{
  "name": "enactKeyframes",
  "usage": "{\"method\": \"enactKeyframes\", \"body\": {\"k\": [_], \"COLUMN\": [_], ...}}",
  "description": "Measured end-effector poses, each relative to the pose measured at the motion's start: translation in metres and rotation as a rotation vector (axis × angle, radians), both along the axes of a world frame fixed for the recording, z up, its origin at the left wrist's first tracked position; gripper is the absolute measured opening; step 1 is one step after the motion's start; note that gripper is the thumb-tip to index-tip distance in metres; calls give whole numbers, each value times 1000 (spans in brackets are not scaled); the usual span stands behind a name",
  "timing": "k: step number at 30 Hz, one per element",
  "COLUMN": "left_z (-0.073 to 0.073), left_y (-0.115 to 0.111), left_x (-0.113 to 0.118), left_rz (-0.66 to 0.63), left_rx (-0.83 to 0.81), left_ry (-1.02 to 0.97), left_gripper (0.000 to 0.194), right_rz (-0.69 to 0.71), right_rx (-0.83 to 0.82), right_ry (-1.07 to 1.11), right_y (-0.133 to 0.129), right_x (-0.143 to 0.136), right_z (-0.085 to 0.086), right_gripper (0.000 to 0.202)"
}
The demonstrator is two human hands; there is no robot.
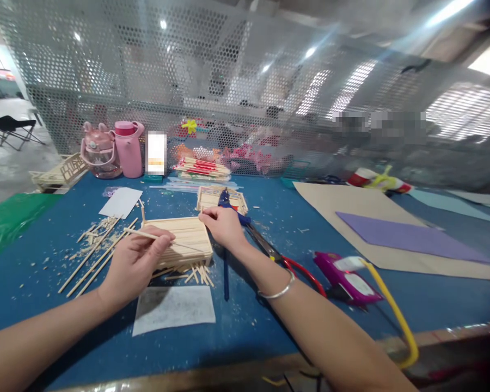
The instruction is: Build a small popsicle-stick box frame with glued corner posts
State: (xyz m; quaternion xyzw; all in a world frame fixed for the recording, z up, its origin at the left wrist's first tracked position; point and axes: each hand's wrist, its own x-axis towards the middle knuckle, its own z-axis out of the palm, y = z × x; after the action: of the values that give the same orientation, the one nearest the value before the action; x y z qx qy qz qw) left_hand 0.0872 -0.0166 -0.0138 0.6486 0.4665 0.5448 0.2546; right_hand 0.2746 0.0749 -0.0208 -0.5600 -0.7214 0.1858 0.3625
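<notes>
My left hand (136, 261) pinches a thin wooden stick (141, 234) over the left part of a small structure of pale wooden sticks (188, 237). At the structure's back right corner is my right hand (224, 226), thumb and fingertips pressed together; whatever lies between them is too small to make out. Short sticks (200, 274) lie at the structure's front edge. A blue glue gun (226, 202) rests just behind my right hand. Long sticks (93, 261) and small cut pieces lie to the left.
Red-handled scissors (298, 272) lie partly under my right forearm. A purple device (347, 277) with a yellow strap is to the right, before purple foam (408, 237). White paper (175, 310) lies in front. Pink bottles (128, 149) stand by the perforated screen (212, 81).
</notes>
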Motion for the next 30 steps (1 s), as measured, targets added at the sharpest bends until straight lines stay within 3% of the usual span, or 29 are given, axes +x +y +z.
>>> {"method": "enactKeyframes", "body": {"k": [10, 14, 16, 19, 21, 24, 27, 30], "left_z": [-4, 3, 10, 19, 20, 18, 16, 16], "left_y": [3, 4, 8, 19, 28, 39, 44, 47], "left_x": [-2, -4, -5, -7, -8, -7, -4, 1], "left_rz": [-71, -6, 60, 123, 118, 65, 22, -23], "left_rx": [8, 7, -27, -88, -108, -122, -143, -164], "left_ry": [37, -26, -88, -206, -263, -346, -458, -532], "left_gripper": [22, 22, 26, 35, 40, 43, 44, 44], "right_rz": [-10, -59, 66, 413, 505, 459, 332, 345], "right_rx": [2, 220, 338, 308, 283, 257, 211, 65], "right_ry": [-10, 74, 93, -15, -77, -66, 111, 256], "right_y": [3, -12, -24, -37, -38, -32, -25, -25], "right_x": [2, 6, 6, 4, 2, -1, -2, -3], "right_z": [-3, 9, 18, 28, 30, 33, 37, 40], "right_gripper": [16, 38, 38, 31, 27, 25, 35, 29]}}
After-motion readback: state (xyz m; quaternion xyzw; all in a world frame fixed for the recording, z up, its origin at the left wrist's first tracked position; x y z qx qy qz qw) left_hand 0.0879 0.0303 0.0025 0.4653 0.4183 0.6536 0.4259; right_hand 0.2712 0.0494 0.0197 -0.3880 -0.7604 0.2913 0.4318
